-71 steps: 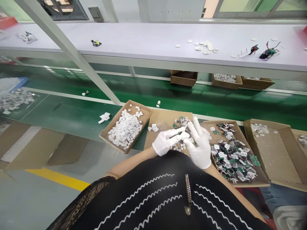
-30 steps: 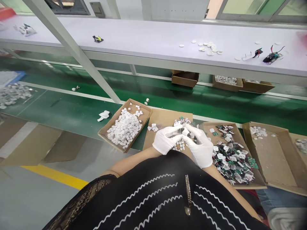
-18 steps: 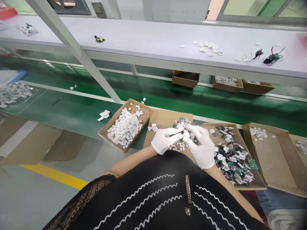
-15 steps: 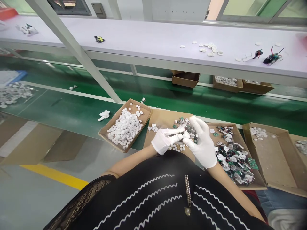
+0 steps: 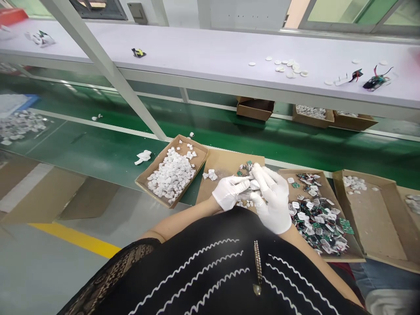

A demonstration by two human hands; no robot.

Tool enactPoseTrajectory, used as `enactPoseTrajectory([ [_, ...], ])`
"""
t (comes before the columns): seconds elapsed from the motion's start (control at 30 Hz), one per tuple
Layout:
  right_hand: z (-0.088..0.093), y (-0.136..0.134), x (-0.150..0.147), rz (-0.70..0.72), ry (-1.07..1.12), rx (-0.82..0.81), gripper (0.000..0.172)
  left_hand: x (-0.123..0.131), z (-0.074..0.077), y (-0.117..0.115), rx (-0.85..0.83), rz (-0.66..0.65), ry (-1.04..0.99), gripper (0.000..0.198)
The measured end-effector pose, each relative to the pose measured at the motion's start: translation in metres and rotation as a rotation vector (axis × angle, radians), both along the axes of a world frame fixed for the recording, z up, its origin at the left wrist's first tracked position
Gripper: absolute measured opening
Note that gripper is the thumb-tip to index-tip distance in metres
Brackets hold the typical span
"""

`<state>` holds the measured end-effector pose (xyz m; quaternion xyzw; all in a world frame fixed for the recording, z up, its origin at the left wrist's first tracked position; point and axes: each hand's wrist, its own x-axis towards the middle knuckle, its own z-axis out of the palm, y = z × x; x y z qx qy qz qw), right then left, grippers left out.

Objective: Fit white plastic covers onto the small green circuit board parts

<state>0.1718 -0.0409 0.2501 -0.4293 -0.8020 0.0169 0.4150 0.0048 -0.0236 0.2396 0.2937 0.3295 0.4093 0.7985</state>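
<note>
Both my hands wear white gloves and meet over a flat cardboard sheet [image 5: 223, 159]. My left hand [image 5: 229, 192] is closed, its fingertips pinching a small white plastic piece [image 5: 253, 184]. Against the same piece press the curled fingers of my right hand [image 5: 273, 199]; its exact shape is mostly hidden. Just beyond the fingers lie green circuit boards [image 5: 244, 168] with wires. Small white parts [image 5: 210, 175] rest on the sheet to the left, and more show below my hands.
A cardboard tray [image 5: 141, 181] heaped with white parts stands at left. On the right, another tray [image 5: 356, 253] holds wired circuit boards and white pieces, beside a third tray [image 5: 377, 218] with few parts. Behind runs a white shelf [image 5: 197, 48] with an upright post [image 5: 108, 70].
My right hand has turned inward, its fingers closing over the piece held between both hands. My left hand has shifted slightly right.
</note>
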Motion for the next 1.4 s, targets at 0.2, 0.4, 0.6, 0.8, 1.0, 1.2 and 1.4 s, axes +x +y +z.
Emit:
enactPoseTrajectory([
  [0.2,-0.006,0.004,0.001,-0.100,-0.049,-0.014,0.072,0.007,0.002,0.002,-0.074,0.067,-0.017,0.056],
  [0.4,-0.012,0.006,-0.005,-0.014,0.046,-0.027,0.060,0.014,-0.003,0.001,-0.088,0.068,-0.030,0.049],
  [0.6,-0.019,0.002,0.000,0.075,0.318,-0.371,0.062,0.010,-0.003,0.002,-0.096,0.008,-0.160,0.033],
  [0.8,-0.017,0.006,-0.006,0.039,0.166,-0.263,0.039,0.006,-0.015,0.011,-0.319,-0.060,-0.336,0.025],
  [1.0,-0.031,0.004,-0.009,-0.242,0.083,0.020,0.081,0.005,-0.022,0.010,-0.306,-0.031,-0.345,0.023],
  [1.2,-0.031,-0.001,-0.014,-0.262,-0.143,0.076,0.076,0.016,-0.015,0.007,-0.171,0.043,-0.345,0.037],
  [1.4,-0.029,-0.007,-0.016,-0.268,-0.270,0.033,0.076,0.019,-0.010,0.003,-0.238,0.127,-0.302,0.033],
])
